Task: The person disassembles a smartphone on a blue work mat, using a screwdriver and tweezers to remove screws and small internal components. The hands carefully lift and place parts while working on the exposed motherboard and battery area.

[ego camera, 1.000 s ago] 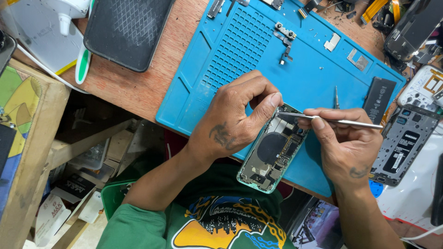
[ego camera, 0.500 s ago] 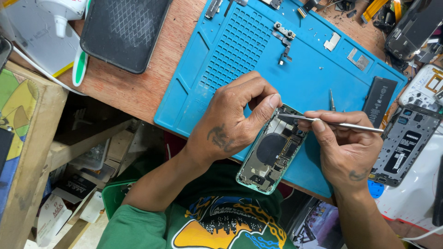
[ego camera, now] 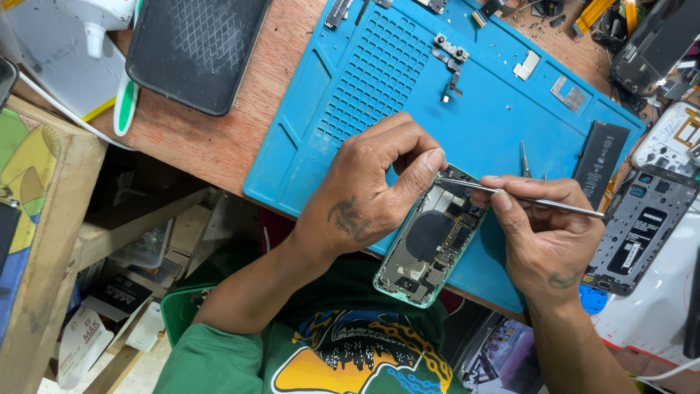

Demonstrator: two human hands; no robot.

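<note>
Head view, read from left to right: we see a dark, flat phone screen panel [ego camera: 193,51] lying face down on the brown wooden table [ego camera: 219,142], well apart from the work. Next comes the blue silicone repair mat [ego camera: 364,80], with small metal brackets and flex parts [ego camera: 448,55] scattered on its upper part.

Our left hand [ego camera: 372,193] is curled over the upper edge of the opened mint-green phone housing [ego camera: 430,241], thumb and forefinger pinched at its rim to steady it. The housing lies tilted on the near edge of the mat, its lower end hanging off toward our lap, its dark round coil and small boards exposed.

Our right hand [ego camera: 543,233] pinches a thin steel probe tool [ego camera: 525,198] between thumb and fingers, the tip resting inside the housing's upper end, just beside the left thumb.

We judge the housing light and stiff, but fragile within (fine connectors and ribbon cables sit open to the air), and its smooth frame looks slippery. Holding it is safest by the outer frame edges, never by the boards. The tool is slim and rigid, so a pencil-like hold near the middle suits it.

Further right, a black rectangular battery [ego camera: 601,153] lies on the mat, and another opened dark phone back [ego camera: 638,230] rests beyond it.
</note>
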